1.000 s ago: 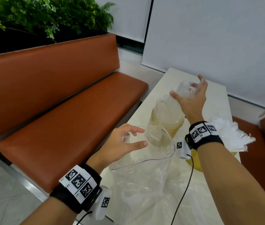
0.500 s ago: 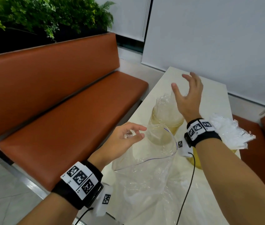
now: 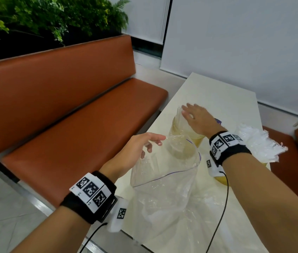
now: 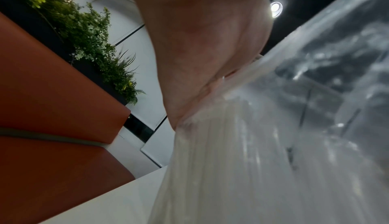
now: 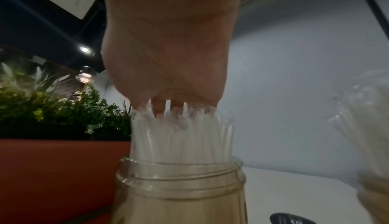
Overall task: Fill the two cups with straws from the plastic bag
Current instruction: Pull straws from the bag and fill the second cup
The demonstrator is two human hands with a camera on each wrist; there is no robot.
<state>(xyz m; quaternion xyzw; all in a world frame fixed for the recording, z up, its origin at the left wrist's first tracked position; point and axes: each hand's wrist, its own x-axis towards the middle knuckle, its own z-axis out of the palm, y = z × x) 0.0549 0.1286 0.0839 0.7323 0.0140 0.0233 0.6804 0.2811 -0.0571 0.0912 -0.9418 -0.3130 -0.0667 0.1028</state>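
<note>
The right hand, fingers flat, presses down on upright straws in the cup directly beneath; the left hand apparently pinches the bag rim.

Glossy clear plastic bag, translucent plastic straws, smooth leathery bench.

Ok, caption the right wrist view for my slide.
Open right hand pressing flat on the clear plastic straws standing in a yellowish transparent cup on the white table.
</note>
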